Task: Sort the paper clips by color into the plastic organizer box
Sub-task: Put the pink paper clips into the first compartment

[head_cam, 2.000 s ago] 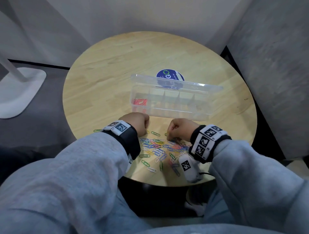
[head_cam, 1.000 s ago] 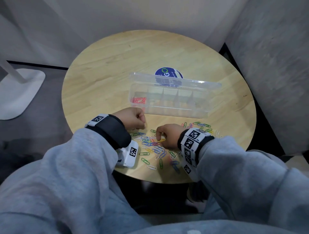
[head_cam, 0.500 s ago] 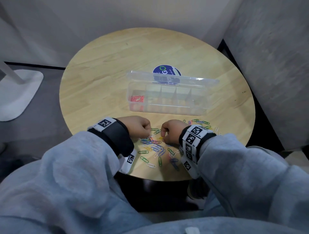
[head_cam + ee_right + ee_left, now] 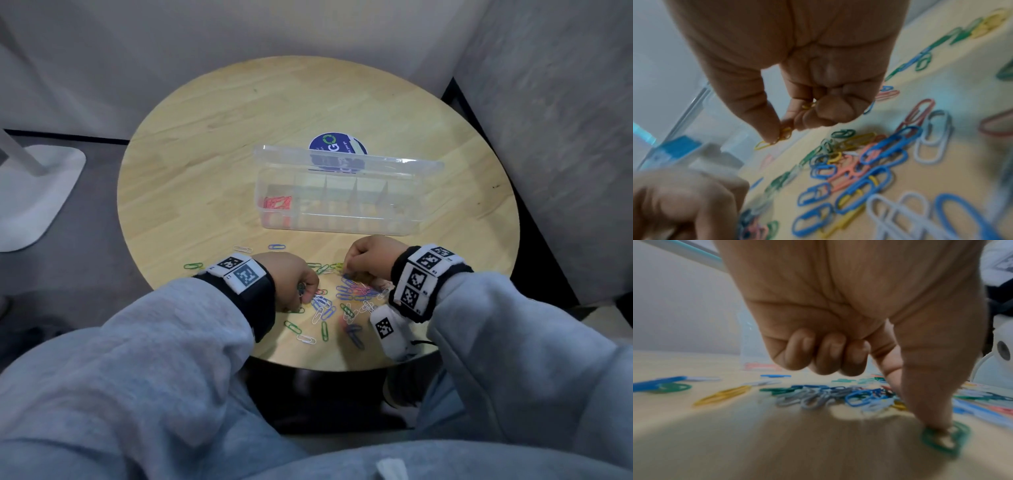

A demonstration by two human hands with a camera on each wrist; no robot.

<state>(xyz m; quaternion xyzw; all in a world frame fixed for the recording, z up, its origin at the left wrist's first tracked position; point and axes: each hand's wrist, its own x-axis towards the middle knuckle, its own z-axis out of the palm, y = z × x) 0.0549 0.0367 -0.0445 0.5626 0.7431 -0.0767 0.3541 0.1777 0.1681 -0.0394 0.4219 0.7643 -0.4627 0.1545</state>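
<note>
Item: sorting session, paper clips, in progress.

Change noted: half a second before, both hands sat fisted side by side over the pile; the right hand [image 4: 371, 258] had since lifted slightly toward the box, and the left hand [image 4: 293, 281] had dropped nearer the desk edge.

Right hand: thumb and forefinger pinching a yellow clip [image 4: 774, 140], more yellow wire tucked in the curled fingers behind it.

Left hand: three fingers curled into the palm, thumb tip pressing a green clip [image 4: 945, 440] flat on the desk [image 4: 212, 178]; no grip on it evident.

Loose clips [image 4: 346, 301]: mixed colours, heaped between the hands near the front edge.

Organizer box [image 4: 339, 205]: open, beyond the hands; pink-red clips [image 4: 277, 202] in the leftmost compartment, others apparently unfilled.

Assessment: yellow batch probably goes next; most sorting remained.
</note>
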